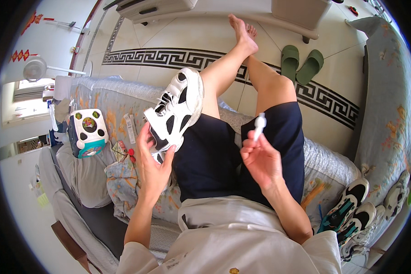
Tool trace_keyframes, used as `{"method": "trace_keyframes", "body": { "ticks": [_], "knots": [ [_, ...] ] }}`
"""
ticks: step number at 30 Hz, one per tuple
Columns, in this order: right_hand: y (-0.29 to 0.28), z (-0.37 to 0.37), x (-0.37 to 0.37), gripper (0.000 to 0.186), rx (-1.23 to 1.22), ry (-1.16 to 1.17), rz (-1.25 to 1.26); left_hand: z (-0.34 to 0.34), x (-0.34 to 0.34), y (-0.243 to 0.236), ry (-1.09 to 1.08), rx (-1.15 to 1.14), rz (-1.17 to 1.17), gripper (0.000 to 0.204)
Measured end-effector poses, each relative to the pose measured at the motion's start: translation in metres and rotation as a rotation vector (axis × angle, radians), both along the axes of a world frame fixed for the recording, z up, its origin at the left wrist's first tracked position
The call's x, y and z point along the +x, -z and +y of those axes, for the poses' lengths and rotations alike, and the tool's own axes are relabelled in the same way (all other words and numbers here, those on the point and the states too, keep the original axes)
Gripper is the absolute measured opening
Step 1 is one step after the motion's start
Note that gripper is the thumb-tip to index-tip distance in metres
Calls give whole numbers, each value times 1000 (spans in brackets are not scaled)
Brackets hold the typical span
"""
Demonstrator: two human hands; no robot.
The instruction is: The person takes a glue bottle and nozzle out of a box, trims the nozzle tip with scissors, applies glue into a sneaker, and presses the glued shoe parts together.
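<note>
My left hand (154, 171) grips a white sneaker (180, 105) with black mesh patches and white laces by its heel end. The shoe is held above my left thigh, its toe pointing away from me and its side turned up. Over my right thigh, my right hand (264, 163) pinches a small white tube-like thing (259, 126) with a rounded, slightly blurred upper end; I cannot make out its exact kind. A gap separates it from the sneaker. Part of another white and black thing shows below my left hand, mostly hidden.
I sit on a sofa with a floral cover (89, 93). On my left lie a white and teal box (89, 129) and a white strip (130, 128). Several sneakers (349, 205) stand at the right. Green slippers (309, 67) rest on the tiled floor near a low table (260, 20).
</note>
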State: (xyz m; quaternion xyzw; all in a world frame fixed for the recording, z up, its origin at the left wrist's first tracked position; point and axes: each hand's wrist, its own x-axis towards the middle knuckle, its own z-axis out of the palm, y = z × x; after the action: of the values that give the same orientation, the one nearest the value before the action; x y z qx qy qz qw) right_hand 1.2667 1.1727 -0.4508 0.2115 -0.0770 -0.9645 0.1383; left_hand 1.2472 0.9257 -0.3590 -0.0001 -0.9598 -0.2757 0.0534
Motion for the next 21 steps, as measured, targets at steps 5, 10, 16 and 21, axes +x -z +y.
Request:
{"method": "trace_keyframes", "body": {
  "ticks": [5, 10, 16, 21],
  "knots": [
    [1, 46, 28, 22, -33, 155, 108, 4, -2, -6, 119, -323, 250, 57],
    [8, 83, 77, 24, 22, 224, 107, 3, 16, 7, 441, -261, 226, 40],
    [20, 91, 101, 30, 42, 291, 78, 30, 30, 41, 568, -436, -152, 53],
    [18, 87, 94, 32, 52, 284, 106, 44, 54, 49, 830, -383, -299, 55]
  ]
}}
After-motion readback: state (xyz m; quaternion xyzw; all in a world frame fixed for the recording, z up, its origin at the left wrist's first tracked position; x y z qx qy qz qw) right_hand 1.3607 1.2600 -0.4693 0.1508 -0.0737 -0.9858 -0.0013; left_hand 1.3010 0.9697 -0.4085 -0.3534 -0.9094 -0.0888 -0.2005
